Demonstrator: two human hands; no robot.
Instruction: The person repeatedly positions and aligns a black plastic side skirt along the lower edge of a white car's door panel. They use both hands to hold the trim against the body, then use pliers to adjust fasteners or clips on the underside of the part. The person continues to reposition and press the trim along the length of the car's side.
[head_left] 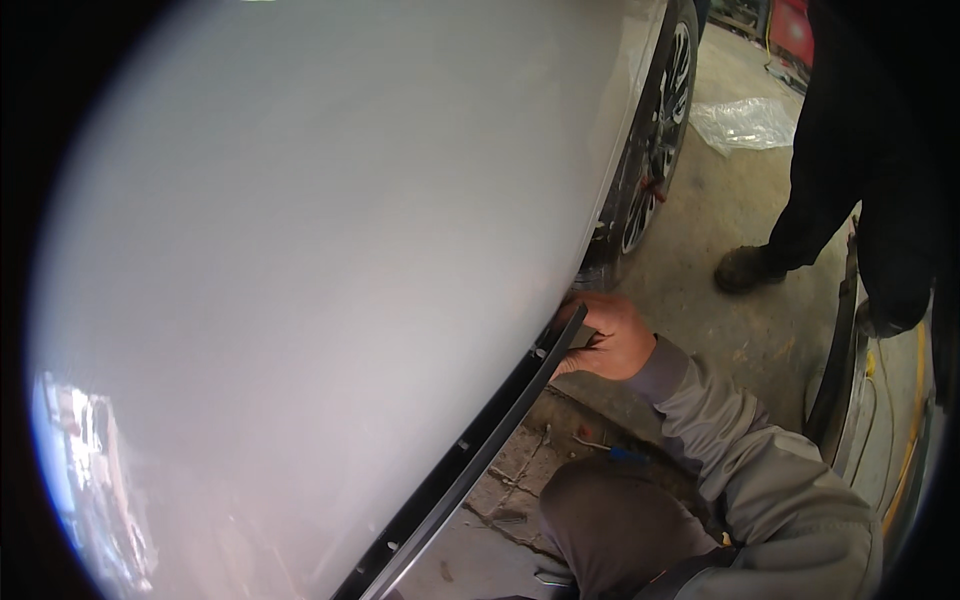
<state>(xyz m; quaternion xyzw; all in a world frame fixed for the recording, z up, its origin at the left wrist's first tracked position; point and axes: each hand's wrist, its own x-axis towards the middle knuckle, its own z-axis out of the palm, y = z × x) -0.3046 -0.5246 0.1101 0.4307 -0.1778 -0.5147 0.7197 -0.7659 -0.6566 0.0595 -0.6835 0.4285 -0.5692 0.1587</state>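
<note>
A large silver car body panel (pixel 340 250) fills the left and middle of the head view. Along its lower edge runs a long black trim strip (pixel 503 440), set off from the panel by a dark gap with small pale clips in it. My right hand (pixel 612 335) is at the strip's far end, near the wheel. Its fingers curl behind that end and the thumb lies below it, so the hand is closed on the strip; the fingertips are hidden. My left hand is out of view.
Beyond the panel stands a car wheel (pixel 662 140) with dark spokes. Clear plastic sheeting (pixel 745 122) lies on the concrete floor. Another person in dark trousers (pixel 835 150) stands at the right, beside a long black-edged part (pixel 832 370). A blue-handled tool (pixel 628 455) lies near my knee.
</note>
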